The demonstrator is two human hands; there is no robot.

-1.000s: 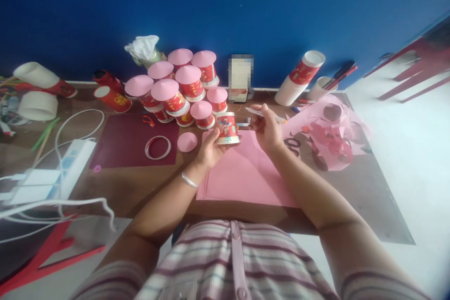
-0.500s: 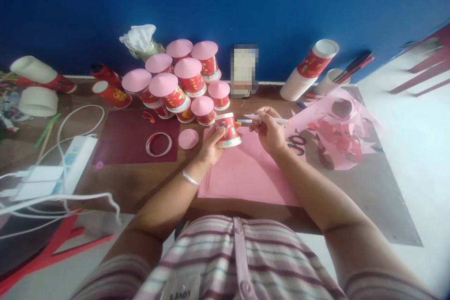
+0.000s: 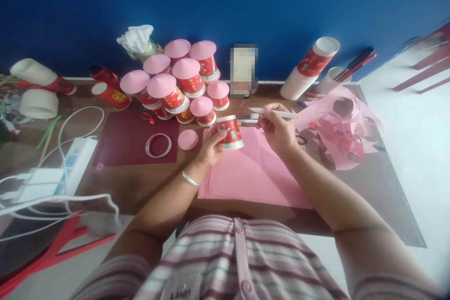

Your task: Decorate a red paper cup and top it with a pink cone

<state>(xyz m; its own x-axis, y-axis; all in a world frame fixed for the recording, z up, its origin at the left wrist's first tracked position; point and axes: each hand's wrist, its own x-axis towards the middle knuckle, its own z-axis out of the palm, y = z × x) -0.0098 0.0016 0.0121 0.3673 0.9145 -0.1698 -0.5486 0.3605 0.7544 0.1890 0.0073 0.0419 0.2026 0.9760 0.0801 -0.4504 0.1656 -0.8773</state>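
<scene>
A red patterned paper cup (image 3: 230,132), rim end down and base up, is held in my left hand (image 3: 213,145) above the pink paper sheets (image 3: 253,173). My right hand (image 3: 280,129) is closed around a white marker (image 3: 276,113) with an orange end, its tip pointing left toward the cup but apart from it. Behind the cup a second marker (image 3: 248,121) shows, and a small white cap-like piece sits by my right fingers. Left of my left hand lies a pink paper disc (image 3: 188,139).
Several red cups with pink cone tops (image 3: 161,86) crowd the back left. A tape roll (image 3: 158,145) rests on a dark red sheet (image 3: 119,145). Pink paper scraps (image 3: 341,136), tall stacked cups (image 3: 309,70) and a pen cup (image 3: 332,79) stand right. A power strip (image 3: 72,166) with cables is left.
My right hand has moved slightly right with the marker, away from the cup. The cup in my left hand has shifted a little right and toward me.
</scene>
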